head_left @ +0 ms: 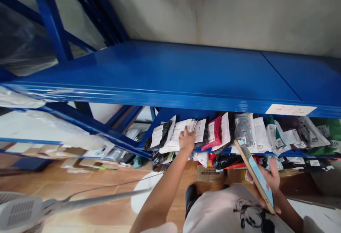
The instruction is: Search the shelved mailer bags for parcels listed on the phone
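Observation:
My left hand point(187, 139) reaches onto a lower blue shelf, its fingers bent over the upper edge of a white mailing bag point(174, 139) that leans in a row of parcels. More white labelled bags press close to my fingertips. To the left leans a black bag with a white label point(157, 136); to the right is a dark red parcel point(217, 132). My right hand point(272, 177) is closed around a smartphone point(255, 172), held tilted in front of my body with its lit screen partly visible.
Above the parcels runs a wide blue shelf point(160, 69) with a paper label point(291, 109) on its front edge. A grey parcel point(244, 130) and several others stand farther right. A pedestal fan point(23, 211) is at the lower left. A cardboard box point(210, 173) sits underneath.

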`<state>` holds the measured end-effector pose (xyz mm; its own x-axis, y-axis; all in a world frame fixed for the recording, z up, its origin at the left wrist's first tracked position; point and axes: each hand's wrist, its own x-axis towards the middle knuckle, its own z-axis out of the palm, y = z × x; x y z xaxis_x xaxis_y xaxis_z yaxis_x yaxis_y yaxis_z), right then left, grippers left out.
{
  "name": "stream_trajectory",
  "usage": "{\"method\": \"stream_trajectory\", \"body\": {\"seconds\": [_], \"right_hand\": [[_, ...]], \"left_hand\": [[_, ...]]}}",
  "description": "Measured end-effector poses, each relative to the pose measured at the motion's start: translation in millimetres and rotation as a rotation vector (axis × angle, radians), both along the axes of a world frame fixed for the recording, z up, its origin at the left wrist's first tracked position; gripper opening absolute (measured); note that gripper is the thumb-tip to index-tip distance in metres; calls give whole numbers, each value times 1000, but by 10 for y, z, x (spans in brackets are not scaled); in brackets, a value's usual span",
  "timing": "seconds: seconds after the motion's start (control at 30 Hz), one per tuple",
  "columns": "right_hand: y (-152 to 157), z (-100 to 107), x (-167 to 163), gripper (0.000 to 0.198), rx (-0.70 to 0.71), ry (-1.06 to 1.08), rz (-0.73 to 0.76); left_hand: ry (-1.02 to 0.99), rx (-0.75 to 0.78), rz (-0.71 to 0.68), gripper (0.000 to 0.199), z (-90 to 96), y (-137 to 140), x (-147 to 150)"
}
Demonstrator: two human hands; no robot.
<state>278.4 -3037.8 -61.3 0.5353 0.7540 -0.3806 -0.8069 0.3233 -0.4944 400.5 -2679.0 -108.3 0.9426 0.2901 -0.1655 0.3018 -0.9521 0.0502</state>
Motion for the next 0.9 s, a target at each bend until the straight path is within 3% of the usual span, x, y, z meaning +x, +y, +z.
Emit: {"method": "stream_trajectory", "body": {"seconds": [0.13,0.3,0.43,0.63,0.7,0.9], "right_hand": [[227,15,3,96,3,-33,-113],[603,130,59,95,26,-42,-234],[791,130,76,100,74,-57,-197],[903,32,119,92,121,-89,-131],[976,65,134,93,86,-99,-125],[1357,93,213,90,-121,-134,-301]], "left_hand": [[-19,-63,-54,73,31,191,-19],[18,-47,-139,61,70,244,-8],[-30,-59,-158,53,53,248,-38],[-69,-44,-118,58,-16,145,-38],[-75,-45,-77,52,-19,113,14],[-59,-45,-49,43,-15,171,183]]}}
